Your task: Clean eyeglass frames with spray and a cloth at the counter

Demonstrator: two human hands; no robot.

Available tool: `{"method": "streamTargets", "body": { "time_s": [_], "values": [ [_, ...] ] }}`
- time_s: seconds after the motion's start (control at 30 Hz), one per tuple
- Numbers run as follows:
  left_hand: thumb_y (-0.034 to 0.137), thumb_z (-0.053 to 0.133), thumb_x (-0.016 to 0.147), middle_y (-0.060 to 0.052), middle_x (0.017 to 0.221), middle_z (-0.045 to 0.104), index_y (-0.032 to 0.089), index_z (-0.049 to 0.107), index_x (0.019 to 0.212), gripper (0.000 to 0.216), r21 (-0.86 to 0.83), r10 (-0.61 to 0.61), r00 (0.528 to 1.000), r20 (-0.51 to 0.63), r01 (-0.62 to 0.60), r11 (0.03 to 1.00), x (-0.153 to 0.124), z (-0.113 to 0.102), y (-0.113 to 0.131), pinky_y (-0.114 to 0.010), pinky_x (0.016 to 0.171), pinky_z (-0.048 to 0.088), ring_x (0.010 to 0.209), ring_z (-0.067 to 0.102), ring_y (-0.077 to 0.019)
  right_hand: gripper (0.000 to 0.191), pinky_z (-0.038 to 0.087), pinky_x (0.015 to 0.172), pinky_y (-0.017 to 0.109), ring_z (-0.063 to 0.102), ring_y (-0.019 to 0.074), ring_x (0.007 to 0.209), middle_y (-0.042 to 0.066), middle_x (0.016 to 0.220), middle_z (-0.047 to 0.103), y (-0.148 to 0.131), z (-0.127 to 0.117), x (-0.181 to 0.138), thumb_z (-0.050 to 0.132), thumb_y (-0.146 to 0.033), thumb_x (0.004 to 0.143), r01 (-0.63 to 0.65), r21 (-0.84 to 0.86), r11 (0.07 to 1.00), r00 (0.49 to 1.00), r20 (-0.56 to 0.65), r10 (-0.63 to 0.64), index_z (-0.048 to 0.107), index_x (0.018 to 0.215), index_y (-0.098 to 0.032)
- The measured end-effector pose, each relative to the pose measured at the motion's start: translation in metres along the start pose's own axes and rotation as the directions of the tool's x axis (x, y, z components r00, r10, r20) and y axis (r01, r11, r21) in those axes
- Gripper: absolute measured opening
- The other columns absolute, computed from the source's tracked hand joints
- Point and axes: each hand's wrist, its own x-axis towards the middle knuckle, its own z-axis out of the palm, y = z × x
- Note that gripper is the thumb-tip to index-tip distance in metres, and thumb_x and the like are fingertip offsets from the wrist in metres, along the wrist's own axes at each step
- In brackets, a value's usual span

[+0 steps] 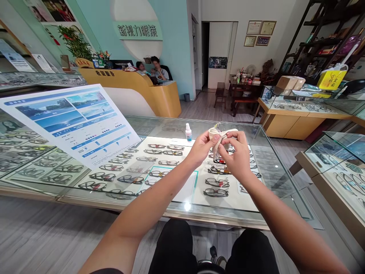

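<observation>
Just over the far right part of the glass showcase (pixel 273 179), both hands meet at a pale cloth (pixel 217 140). The left hand (pixel 205 144) grips it between thumb and bent fingers; the right hand (pixel 236 152) pinches it from the other side, fingers curled, close to the left thumb. Something clear shows among the folds, too small to make out. Whether the hands touch the glass, I cannot tell.

Left of the cloth, near it, a small white bottle (pixel 188 133) stands upright on the showcase. Rows of glasses (pixel 216 193) lie inside, beneath the hands and forearms. Well to the left, a printed sheet (pixel 71 121) with blue pictures stands tilted. Beyond, two people sit behind a yellow counter (pixel 168 99), with a bin (pixel 186 97) on the floor beside it.
</observation>
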Motion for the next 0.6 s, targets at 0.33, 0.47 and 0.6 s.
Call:
{"method": "streamTargets", "body": {
  "time_s": [0.33, 0.47, 0.6],
  "values": [
    [0.062, 0.088, 0.088, 0.001, 0.085, 0.066, 0.017, 0.072, 0.101, 0.049, -0.011, 0.004, 1.000, 0.005, -0.004, 1.000, 0.0009, -0.0037, -0.0035, -0.024, 0.073, 0.049, 0.075, 0.056, -0.0108, 0.009, 0.057, 0.094, 0.046, 0.066, 0.0283, 0.114, 0.008, 0.110, 0.062, -0.0031, -0.0051, 0.0049, 0.075, -0.024, 0.092, -0.051, 0.073, 0.996, 0.998, 0.034, 0.049, 0.071, 0.084, -0.024],
    [0.063, 0.090, 0.084, 0.000, 0.086, 0.067, 0.017, 0.072, 0.099, 0.051, -0.016, -0.007, 1.000, -0.009, 0.007, 1.000, 0.0009, -0.0034, -0.0028, -0.024, 0.072, 0.048, 0.074, 0.057, -0.0113, 0.009, 0.057, 0.091, 0.045, 0.066, 0.0281, 0.112, 0.008, 0.109, 0.062, -0.0043, -0.0059, 0.0052, 0.075, -0.024, 0.091, -0.080, 0.066, 0.995, 0.996, 0.049, 0.077, 0.071, 0.083, -0.025],
    [0.063, 0.091, 0.083, 0.001, 0.084, 0.066, 0.017, 0.071, 0.097, 0.052, -0.013, -0.010, 1.000, -0.011, 0.010, 1.000, 0.0005, -0.0021, -0.0006, -0.024, 0.070, 0.047, 0.073, 0.056, -0.0112, 0.010, 0.057, 0.091, 0.045, 0.066, 0.0276, 0.111, 0.008, 0.109, 0.062, -0.0033, -0.0065, 0.0052, 0.074, -0.024, 0.092, -0.082, 0.061, 0.995, 0.994, 0.078, 0.077, 0.070, 0.082, -0.025]
  ]
}}
